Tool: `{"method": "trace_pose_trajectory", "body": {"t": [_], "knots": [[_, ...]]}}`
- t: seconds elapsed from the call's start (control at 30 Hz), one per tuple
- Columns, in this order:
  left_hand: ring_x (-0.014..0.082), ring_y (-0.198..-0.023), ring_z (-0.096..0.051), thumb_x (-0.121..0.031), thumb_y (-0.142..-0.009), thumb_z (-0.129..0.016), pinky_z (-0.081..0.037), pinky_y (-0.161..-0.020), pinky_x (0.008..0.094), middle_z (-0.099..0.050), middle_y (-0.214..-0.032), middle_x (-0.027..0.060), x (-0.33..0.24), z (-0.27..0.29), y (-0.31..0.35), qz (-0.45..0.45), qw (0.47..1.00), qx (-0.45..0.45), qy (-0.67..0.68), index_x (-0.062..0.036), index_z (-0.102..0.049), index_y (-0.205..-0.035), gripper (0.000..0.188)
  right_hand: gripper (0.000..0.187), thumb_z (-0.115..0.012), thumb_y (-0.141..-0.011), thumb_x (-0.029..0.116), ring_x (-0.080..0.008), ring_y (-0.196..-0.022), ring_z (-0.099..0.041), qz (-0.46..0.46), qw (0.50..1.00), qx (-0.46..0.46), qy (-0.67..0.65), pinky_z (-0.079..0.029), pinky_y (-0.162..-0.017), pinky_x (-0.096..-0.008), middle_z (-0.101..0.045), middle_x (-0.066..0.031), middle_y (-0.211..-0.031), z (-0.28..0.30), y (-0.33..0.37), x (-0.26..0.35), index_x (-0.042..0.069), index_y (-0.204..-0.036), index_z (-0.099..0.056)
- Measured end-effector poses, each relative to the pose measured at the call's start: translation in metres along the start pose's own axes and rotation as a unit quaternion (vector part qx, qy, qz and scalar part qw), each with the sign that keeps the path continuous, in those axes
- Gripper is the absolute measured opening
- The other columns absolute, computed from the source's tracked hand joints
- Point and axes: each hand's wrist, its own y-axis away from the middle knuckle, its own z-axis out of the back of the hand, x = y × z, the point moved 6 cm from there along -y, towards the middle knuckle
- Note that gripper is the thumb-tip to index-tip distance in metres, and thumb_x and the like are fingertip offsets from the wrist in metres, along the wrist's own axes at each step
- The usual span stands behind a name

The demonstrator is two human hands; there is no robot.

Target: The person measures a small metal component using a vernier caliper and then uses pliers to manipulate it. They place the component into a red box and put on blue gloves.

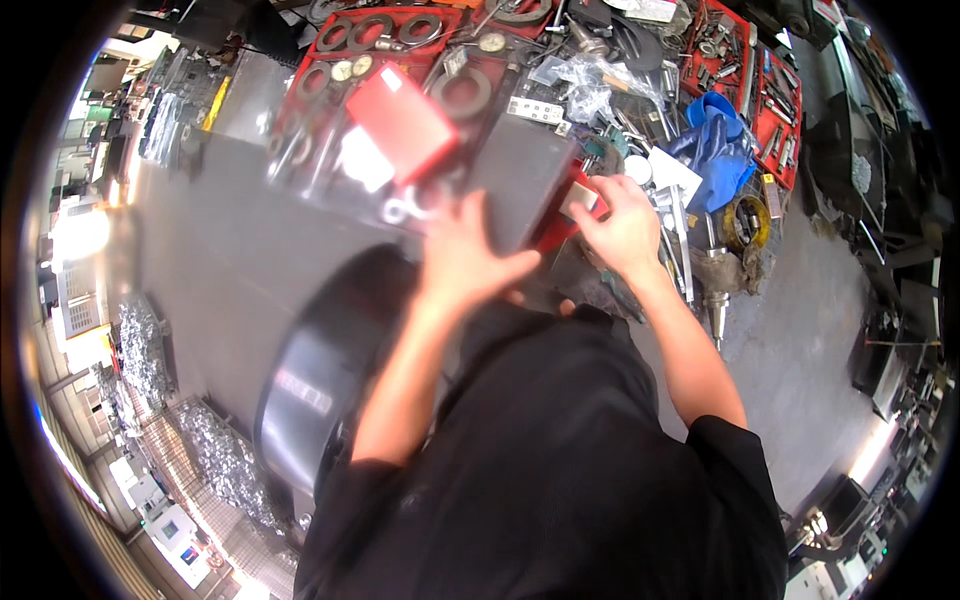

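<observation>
My left hand (462, 252) is slightly blurred, thumb and fingers spread, beside the near left corner of a flat dark grey slab-like panel (522, 170). Nothing shows in its grasp. At that panel's right edge, my right hand (622, 226) is closed, thumb against fingers, on a small red and cream piece (582, 198); its exact kind is unclear. More red surface (556, 236) shows just below the panel. Left of the panel, a red box (402, 122) lies at an angle, partly over a blurred white sheet (366, 160).
Red trays of rings and gauges (370, 32) line the far left. Crowding the right are clear plastic bags (610, 85), a blue cloth (715, 155), a yellow tape roll (746, 220) and red trays of small tools (778, 110). A black rounded object (330, 360) stands by my left forearm.
</observation>
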Motion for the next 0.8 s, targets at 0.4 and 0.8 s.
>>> {"method": "trace_pose_trajectory", "body": {"t": [0.4, 0.8], "knots": [[0.0310, -0.144, -0.044, -0.053, -0.076, -0.087, -0.032, -0.120, 0.0415, -0.044, -0.157, 0.0198, 0.088, 0.020, -0.037, 0.053, 0.884, 0.201, 0.419, 0.0010, -0.032, -0.161, 0.115, 0.038, -0.081, -0.075, 0.021, -0.0356, -0.106, -0.065, 0.103, 0.995, 0.013, 0.015, -0.053, -0.093, -0.0448, -0.070, -0.0130, -0.114, 0.012, 0.002, 0.015, 0.004, -0.106, -0.068], [0.0297, -0.142, -0.046, -0.055, -0.077, -0.086, -0.035, -0.118, 0.0407, -0.046, -0.155, 0.0216, 0.083, 0.022, -0.033, 0.053, 0.869, 0.198, 0.450, 0.0032, -0.033, -0.160, 0.115, 0.012, -0.075, -0.085, 0.014, -0.0330, -0.103, -0.063, 0.187, 0.981, -0.003, 0.052, -0.053, -0.090, -0.0423, -0.070, -0.0108, -0.111, -0.018, -0.015, 0.044, 0.006, -0.094, -0.076]]}}
